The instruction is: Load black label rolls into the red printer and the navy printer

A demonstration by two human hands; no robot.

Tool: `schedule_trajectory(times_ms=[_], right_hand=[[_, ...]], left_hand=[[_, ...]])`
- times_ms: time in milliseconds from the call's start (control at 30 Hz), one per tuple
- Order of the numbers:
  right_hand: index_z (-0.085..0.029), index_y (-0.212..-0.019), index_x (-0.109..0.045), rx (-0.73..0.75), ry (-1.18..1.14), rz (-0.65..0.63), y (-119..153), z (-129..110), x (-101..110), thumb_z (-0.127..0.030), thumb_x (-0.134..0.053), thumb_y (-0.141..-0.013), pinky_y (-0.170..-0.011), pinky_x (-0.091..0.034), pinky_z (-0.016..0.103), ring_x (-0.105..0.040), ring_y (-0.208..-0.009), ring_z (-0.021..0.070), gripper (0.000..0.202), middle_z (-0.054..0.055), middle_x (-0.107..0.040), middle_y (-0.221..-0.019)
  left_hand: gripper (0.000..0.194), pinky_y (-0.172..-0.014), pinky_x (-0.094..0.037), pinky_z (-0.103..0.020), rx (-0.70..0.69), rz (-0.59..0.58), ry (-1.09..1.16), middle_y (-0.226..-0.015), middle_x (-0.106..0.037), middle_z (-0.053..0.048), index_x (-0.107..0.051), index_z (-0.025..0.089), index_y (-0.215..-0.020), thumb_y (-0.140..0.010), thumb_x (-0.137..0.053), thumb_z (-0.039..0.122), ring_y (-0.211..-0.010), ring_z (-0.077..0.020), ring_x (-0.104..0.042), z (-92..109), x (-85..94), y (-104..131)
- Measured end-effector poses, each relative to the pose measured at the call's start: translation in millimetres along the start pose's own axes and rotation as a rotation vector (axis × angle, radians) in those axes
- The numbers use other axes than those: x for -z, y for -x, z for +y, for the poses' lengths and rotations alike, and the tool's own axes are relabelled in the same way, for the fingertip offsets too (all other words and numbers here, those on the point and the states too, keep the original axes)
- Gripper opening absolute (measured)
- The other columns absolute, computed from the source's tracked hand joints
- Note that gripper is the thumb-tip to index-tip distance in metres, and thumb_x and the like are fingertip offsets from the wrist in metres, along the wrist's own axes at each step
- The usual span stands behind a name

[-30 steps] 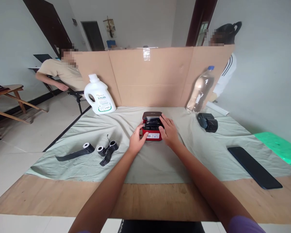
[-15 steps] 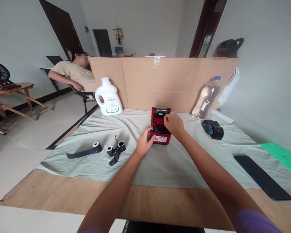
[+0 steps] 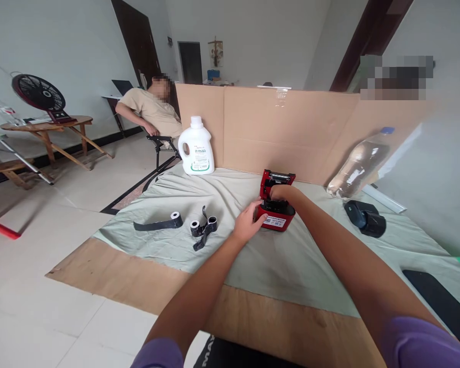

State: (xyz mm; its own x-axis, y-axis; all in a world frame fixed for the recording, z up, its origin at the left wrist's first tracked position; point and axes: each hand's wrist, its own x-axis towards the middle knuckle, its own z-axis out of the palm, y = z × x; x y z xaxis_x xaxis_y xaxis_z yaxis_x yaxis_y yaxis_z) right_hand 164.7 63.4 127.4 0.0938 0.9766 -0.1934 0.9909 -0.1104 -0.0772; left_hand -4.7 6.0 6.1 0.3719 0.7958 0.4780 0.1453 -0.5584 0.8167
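Note:
A small red and black device (image 3: 276, 217) with a white label on its front stands on the pale green cloth, its lid raised at the back. My left hand (image 3: 247, 222) rests against the device's left side, thumb and fingers apart around the corner. Over the opened compartment is my right hand (image 3: 283, 193), its fingers curled and reaching down inside. The fingertips are hidden, and so is anything between them. Left of the device lie a roll with a black strip unrolled (image 3: 164, 223) and two more small rolls joined by a twisted black strip (image 3: 203, 232).
A white jug (image 3: 197, 151) stands before a cardboard screen (image 3: 276, 122). To the right are a leaning clear bottle (image 3: 358, 166), a black device (image 3: 365, 218) and a dark flat slab (image 3: 437, 299). A person in a beige shirt (image 3: 153, 110) sits beyond the left side.
The view has turned left, so things on the table appear further right. My right hand has lowered into the device's compartment. My left hand stays at its side.

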Motion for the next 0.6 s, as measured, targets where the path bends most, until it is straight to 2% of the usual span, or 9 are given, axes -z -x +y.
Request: schedule_trajectory(times_ms=[100,200,267,333,433,500,600], right_hand=[[-0.013,-0.084,-0.073,-0.034,-0.015,-0.066,1,3,3,-0.013,-0.075,-0.069,-0.06,-0.055,0.036,-0.066,-0.06,0.0233,0.016,0.007,-0.069,-0.068],[-0.014,-0.101,-0.071,-0.013,-0.059,-0.033,18,12,10,-0.015,-0.075,-0.07,-0.064,-0.054,0.033,-0.068,-0.069,0.0228,0.032,0.008,-0.072,-0.082],[-0.016,-0.11,-0.069,0.036,-0.225,0.04,38,18,17,-0.021,-0.076,-0.071,-0.071,-0.054,0.033,-0.069,-0.078,0.0232,0.04,0.008,-0.073,-0.091],[-0.019,-0.111,-0.068,0.124,-0.522,0.125,63,14,22,-0.03,-0.075,-0.074,-0.078,-0.054,0.035,-0.069,-0.087,0.024,0.04,0.008,-0.074,-0.098],[-0.022,-0.107,-0.066,0.33,-0.875,0.162,93,-17,26,-0.038,-0.075,-0.074,-0.088,-0.054,0.038,-0.068,-0.099,0.0257,0.038,0.006,-0.073,-0.105],[-0.024,-0.104,-0.065,0.498,-0.931,0.126,102,-53,26,-0.036,-0.077,-0.072,-0.09,-0.052,0.039,-0.066,-0.104,0.0259,0.036,0.005,-0.073,-0.105],[-0.024,-0.1,-0.06,0.768,-0.904,-0.002,99,-116,21,-0.03,-0.072,-0.076,-0.09,-0.05,0.039,-0.064,-0.104,0.0243,0.028,0.004,-0.072,-0.105]], left_hand=[[0.047,-0.113,-0.048,-0.048,0.001,0.002,-0.008,-0.152,-0.053,-0.005,-0.054,0.029,-0.139,-0.094,-0.063,0.034,-0.133,-0.028,-0.057,1,0.6,0],[0.047,-0.113,-0.048,-0.045,0.013,-0.006,-0.022,-0.152,-0.053,-0.003,-0.053,0.03,-0.14,-0.094,-0.062,0.036,-0.132,-0.0259,-0.057,3,2.0,0],[0.048,-0.112,-0.048,-0.041,0.01,-0.015,-0.034,-0.151,-0.054,-0.003,-0.053,0.029,-0.14,-0.093,-0.063,0.036,-0.132,-0.0247,-0.058,4,2.7,1],[0.05,-0.108,-0.051,-0.039,0.032,0.006,-0.056,-0.143,-0.061,-0.005,-0.054,0.027,-0.139,-0.092,-0.065,0.038,-0.128,-0.0255,-0.06,4,3.1,1],[0.05,-0.102,-0.054,-0.04,0.079,0.009,-0.105,-0.127,-0.069,-0.007,-0.057,0.026,-0.138,-0.092,-0.063,0.045,-0.118,-0.0275,-0.066,5,3.7,1],[0.049,-0.101,-0.054,-0.042,0.084,-0.025,-0.142,-0.124,-0.07,-0.008,-0.056,0.025,-0.138,-0.094,-0.059,0.047,-0.115,-0.0287,-0.066,5,4.3,0],[0.042,-0.103,-0.052,-0.047,0.118,-0.059,-0.177,-0.123,-0.07,-0.012,-0.06,0.02,-0.131,-0.094,-0.06,0.04,-0.118,-0.0324,-0.065,4,4.5,-2]])
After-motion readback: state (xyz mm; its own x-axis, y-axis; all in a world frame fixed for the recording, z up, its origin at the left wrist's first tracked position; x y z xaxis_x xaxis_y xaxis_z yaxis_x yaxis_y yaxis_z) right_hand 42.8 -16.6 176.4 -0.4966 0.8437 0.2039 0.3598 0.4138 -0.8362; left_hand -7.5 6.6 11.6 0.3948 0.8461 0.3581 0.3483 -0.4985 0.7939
